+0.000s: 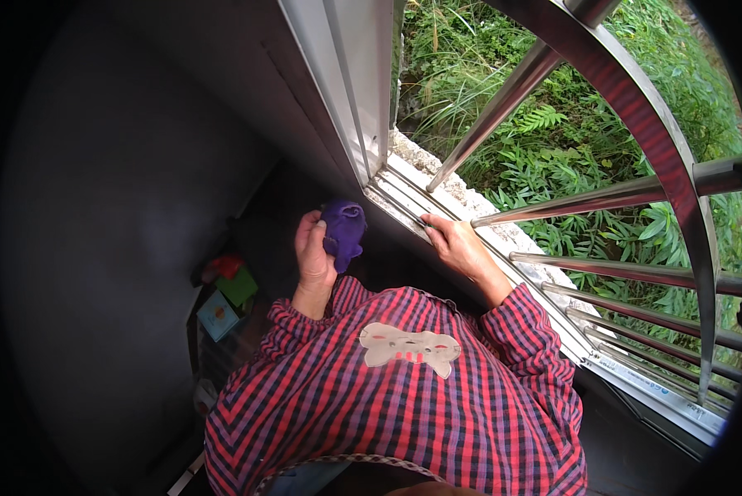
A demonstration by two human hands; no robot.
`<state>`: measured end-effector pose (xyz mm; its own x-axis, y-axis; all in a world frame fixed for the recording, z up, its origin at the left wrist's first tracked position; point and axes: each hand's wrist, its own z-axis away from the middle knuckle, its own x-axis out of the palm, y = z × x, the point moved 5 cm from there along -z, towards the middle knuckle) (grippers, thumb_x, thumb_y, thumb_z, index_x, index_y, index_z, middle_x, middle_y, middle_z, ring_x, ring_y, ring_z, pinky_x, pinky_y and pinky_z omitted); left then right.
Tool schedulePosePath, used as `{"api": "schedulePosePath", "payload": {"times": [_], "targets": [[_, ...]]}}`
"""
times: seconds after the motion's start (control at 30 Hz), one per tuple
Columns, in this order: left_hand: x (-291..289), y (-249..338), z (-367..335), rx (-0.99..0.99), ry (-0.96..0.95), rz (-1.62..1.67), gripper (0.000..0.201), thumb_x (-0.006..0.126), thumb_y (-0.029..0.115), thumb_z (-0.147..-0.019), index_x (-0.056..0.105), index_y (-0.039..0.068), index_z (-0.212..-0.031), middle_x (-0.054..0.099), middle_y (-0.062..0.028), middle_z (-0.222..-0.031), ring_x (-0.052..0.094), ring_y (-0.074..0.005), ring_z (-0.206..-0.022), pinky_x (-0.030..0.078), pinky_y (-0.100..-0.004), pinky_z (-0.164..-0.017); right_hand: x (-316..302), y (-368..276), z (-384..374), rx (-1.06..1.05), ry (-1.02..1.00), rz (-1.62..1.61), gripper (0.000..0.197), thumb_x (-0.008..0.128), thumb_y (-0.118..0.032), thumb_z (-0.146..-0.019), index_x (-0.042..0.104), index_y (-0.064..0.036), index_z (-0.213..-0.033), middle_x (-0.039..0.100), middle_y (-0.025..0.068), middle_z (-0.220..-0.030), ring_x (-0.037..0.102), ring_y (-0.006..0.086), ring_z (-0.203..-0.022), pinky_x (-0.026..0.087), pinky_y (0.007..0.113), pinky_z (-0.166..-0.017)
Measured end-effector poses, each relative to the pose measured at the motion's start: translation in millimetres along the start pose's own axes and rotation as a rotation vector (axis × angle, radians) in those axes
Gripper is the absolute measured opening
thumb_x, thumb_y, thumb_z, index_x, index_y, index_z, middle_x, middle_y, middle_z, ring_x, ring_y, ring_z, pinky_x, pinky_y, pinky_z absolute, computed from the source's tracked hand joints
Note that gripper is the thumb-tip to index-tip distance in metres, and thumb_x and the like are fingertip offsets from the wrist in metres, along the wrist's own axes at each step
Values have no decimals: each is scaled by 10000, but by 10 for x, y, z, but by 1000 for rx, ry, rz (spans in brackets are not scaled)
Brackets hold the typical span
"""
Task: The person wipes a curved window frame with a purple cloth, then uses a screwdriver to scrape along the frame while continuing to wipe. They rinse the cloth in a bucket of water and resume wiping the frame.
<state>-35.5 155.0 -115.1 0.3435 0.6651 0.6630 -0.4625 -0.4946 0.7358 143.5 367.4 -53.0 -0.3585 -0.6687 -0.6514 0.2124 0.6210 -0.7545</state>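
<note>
Because the window track (404, 202) lies right at the open sash, with only slanting metal bars (602, 198) between it and the green plants below, I'd judge the chief risk to be the purple cloth (342, 231) slipping out and dropping through those gaps, out of reach. A loose hold or a quick swipe toward the track could do it. The right hand (462, 248) rests on the track itself, fingers pressed flat along the groove and holding nothing; a finger could catch on a metal edge there if the sash (350, 91) slid. Leaning further toward the track would also put weight on that one hand.

The cloth sits just inside the track, on the room side, bunched into a soft lump in the left hand (311, 252), whose fingers are closed round its back. It looks thick and fuzzy, deep purple, with a rounded top and a fold hanging below the palm. It seems dry, though I can't tell for sure. Well away from the track, low in the dim corner, lie some bright boxes (226, 302).
</note>
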Motion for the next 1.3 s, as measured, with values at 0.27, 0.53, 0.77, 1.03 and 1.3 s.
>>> {"api": "schedulePosePath", "payload": {"times": [0.27, 0.53, 0.77, 1.03, 1.3], "targets": [[4, -44, -65, 11, -51, -27, 208, 621, 149, -998, 559, 81, -1183, 679, -105, -1161, 706, -241, -1031, 630, -412, -885, 184, 77, 68, 45, 37, -144, 281, 601, -98, -972, 689, -10, -1225, 684, 227, -782, 687, 377, -713, 540, 421, -686], [39, -7, -3, 14, -100, -3, 201, 633, 161, -996, 553, 81, -1163, 672, -97, -1152, 700, -229, -1037, 623, -406, -904, 175, 93, 213, 229, 86, -319, 312, 534, -148, -1047, 647, -14, -1305, 623, 70, -708, 581, 149, -582, 485, 319, -558], [6, -42, -20, 22, -79, -12, 174, 611, 132, -1001, 553, 76, -1155, 669, -102, -1156, 698, -227, -1035, 620, -404, -910, 424, -42, 204, 560, -91, -1425, 381, 457, -238, -1114, 526, -67, -1447, 494, -30, -779, 357, 39, -531, 279, 191, -455], [-110, -122, -46, 30, -41, 3, 177, 611, 131, -1000, 558, 75, -1160, 671, -98, -1153, 702, -232, -1031, 625, -407, -900, -294, -29, 163, 70, 4, 86, 235, 590, -179, -990, 711, -60, -1153, 686, 263, -838, 684, 454, -829, 537, 544, -747], [-82, -150, -61, 17, -53, -22, 173, 608, 139, -1000, 565, 80, -1157, 673, -98, -1147, 705, -234, -1024, 638, -418, -870, -361, -214, -39, 2, -73, 358, 205, 593, -183, -987, 708, -52, -1095, 689, 257, -809, 685, 445, -791, 540, 533, -707]]}}
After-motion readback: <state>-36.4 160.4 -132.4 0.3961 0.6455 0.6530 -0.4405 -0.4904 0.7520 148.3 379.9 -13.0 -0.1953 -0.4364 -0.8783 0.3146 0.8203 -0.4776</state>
